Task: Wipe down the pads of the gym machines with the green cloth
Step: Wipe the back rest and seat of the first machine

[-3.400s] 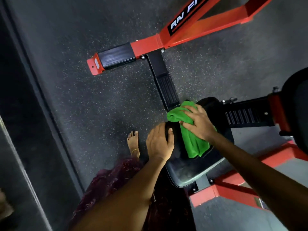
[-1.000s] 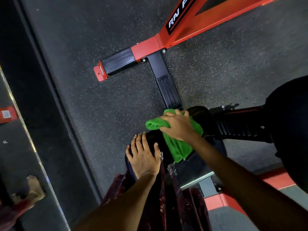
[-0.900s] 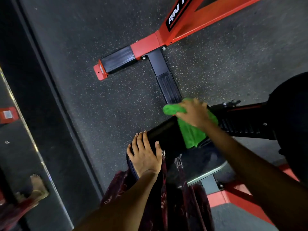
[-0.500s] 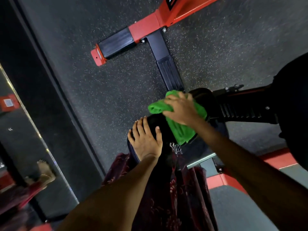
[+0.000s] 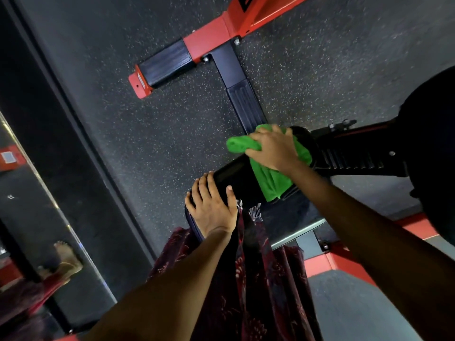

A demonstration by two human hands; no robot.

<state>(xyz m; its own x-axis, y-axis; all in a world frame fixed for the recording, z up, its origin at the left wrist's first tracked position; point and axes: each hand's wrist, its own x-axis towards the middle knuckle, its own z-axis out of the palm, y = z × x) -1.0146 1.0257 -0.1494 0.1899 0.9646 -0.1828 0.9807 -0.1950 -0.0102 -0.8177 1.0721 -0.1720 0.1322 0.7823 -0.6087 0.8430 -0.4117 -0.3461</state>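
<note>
A black seat pad (image 5: pixel 234 175) of a red gym machine lies below me at centre. The green cloth (image 5: pixel 270 178) is draped over the pad's far half. My right hand (image 5: pixel 273 150) lies on top of the cloth with fingers curled over its bunched far end, pressing it to the pad. My left hand (image 5: pixel 211 207) rests on the pad's near left corner, fingers wrapped over the edge. Part of the pad is hidden under the cloth and my dark red patterned garment (image 5: pixel 246 279).
The machine's red frame (image 5: pixel 211 38) and black foot plate (image 5: pixel 243 104) lie on the speckled rubber floor ahead. A black adjuster rail (image 5: pixel 357 153) and a large dark pad (image 5: pixel 433 153) are on the right. A mirror wall (image 5: pixel 29 217) runs along the left.
My right hand has been sliding the cloth back and forth over the pad; since half a second ago it moved slightly farther right. My left hand stays on the pad's corner.
</note>
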